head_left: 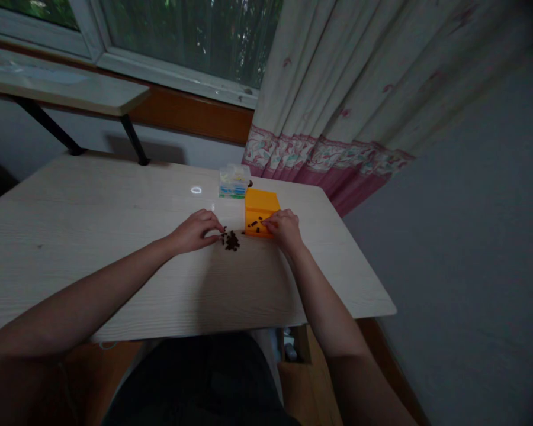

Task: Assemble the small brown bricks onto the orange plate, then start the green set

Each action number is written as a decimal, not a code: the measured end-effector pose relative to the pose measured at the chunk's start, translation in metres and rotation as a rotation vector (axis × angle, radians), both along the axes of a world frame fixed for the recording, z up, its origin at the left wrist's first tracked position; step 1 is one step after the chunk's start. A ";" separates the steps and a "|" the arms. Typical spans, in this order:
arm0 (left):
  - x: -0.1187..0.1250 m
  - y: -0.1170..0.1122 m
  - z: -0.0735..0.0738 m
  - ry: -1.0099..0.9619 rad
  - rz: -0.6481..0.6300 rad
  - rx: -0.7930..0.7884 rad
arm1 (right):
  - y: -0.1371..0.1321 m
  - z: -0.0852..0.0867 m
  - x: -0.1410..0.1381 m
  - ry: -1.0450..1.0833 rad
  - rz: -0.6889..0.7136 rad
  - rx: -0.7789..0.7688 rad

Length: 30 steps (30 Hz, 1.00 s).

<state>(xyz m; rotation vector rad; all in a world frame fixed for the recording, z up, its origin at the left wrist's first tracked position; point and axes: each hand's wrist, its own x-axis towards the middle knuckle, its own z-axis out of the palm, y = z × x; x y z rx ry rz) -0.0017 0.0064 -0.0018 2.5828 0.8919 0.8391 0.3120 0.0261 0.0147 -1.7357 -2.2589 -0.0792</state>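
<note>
A small heap of dark little pieces (231,241) lies on the pale wooden table (93,236). My left hand (196,231) rests just left of the heap, fingers curled and pinched at its edge. An orange box (260,212) stands to the right of the heap, with a few dark pieces on its front part. My right hand (285,228) is at the box's front right corner, fingers pinched together over it. What either pinch holds is too small to make out.
A small clear plastic case (234,181) with coloured contents sits behind the orange box. A shelf on black legs (62,89) stands at the table's far left under the window. A curtain (337,106) hangs at the far right. The table's right edge (364,266) is close to my right hand.
</note>
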 end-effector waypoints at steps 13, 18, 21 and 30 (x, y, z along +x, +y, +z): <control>0.003 -0.005 0.004 0.087 0.023 0.035 | -0.001 0.004 -0.003 -0.096 -0.012 -0.035; 0.002 -0.002 0.002 0.067 0.026 0.015 | -0.002 0.005 -0.002 -0.122 -0.003 -0.026; 0.002 -0.002 0.001 0.034 0.026 -0.010 | -0.003 0.006 -0.001 -0.142 0.006 -0.025; 0.004 -0.002 0.002 0.041 0.006 0.005 | -0.004 0.009 -0.004 -0.170 0.020 -0.035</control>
